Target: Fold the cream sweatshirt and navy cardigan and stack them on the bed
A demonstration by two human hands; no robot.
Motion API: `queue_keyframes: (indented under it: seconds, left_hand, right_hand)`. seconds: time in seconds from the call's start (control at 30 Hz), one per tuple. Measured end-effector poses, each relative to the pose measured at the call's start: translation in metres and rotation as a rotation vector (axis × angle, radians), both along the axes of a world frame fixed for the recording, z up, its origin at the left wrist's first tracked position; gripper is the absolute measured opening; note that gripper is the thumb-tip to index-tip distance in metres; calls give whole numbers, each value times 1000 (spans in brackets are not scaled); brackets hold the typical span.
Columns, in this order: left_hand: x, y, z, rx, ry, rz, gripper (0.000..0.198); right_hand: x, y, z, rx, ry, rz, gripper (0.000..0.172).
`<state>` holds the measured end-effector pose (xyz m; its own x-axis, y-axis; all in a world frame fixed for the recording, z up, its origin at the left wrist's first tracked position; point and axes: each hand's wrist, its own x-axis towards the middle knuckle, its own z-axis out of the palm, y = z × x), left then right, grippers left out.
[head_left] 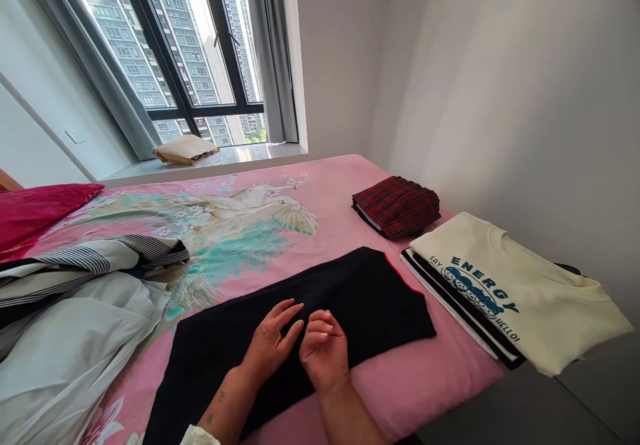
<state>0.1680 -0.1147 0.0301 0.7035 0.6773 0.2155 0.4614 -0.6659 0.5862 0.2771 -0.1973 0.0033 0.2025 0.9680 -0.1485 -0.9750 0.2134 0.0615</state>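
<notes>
A dark navy garment [385, 298] with a red edge at its upper right lies flat and lengthwise across the near part of the pink bed. Over its middle is my left hand [273, 341], fingers apart and nothing between them. Just to its right, my right hand [324, 351] is turned partly palm up with its fingers curled; nothing shows in it. The two hands are close together but apart. Whether either one touches the cloth is hard to tell.
A cream printed shirt [530, 285] tops a folded stack at the bed's right edge. Behind it sits a red plaid folded pile [397, 206]. Loose white clothing [85, 338], a striped cloth [100, 255] and a crimson pillow [45, 215] lie left. A beige bundle [186, 148] rests on the windowsill.
</notes>
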Motion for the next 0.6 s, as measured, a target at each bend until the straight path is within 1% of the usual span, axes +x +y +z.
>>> queue_keyframes:
  seconds: [0.07, 0.1, 0.17, 0.23, 0.3, 0.37, 0.43, 0.5, 0.6]
  left_hand:
    - [0, 6, 4, -10, -20, 10, 34]
    - [0, 10, 5, 0, -42, 43, 35]
    - [-1, 21, 3, 58, -68, 140, 35]
    - [-5, 34, -4, 140, 0, 230, 35]
    - [-12, 44, -16, 189, 158, 278, 39]
    - [-19, 50, -28, 197, 311, 279, 46]
    - [-23, 52, -37, 186, 392, 264, 52]
    - [-25, 51, -41, 183, 425, 256, 57]
    - [-23, 48, -38, 180, 449, 246, 63]
  right_hand:
    - [-3, 3, -2, 32, -84, -95, 9]
    - [-4, 5, -3, 63, -103, -125, 9]
    - [-6, 7, -4, 141, -70, -160, 12]
    - [-7, 9, -5, 209, 23, -191, 15]
    - [-5, 8, -5, 242, 120, -209, 17]
    - [-2, 4, -5, 234, 165, -224, 18]
    - [3, -2, -4, 190, 119, -239, 20]
    - [7, -9, -2, 125, 10, -254, 19]
    - [13, -18, 2, 26, -111, -236, 15]
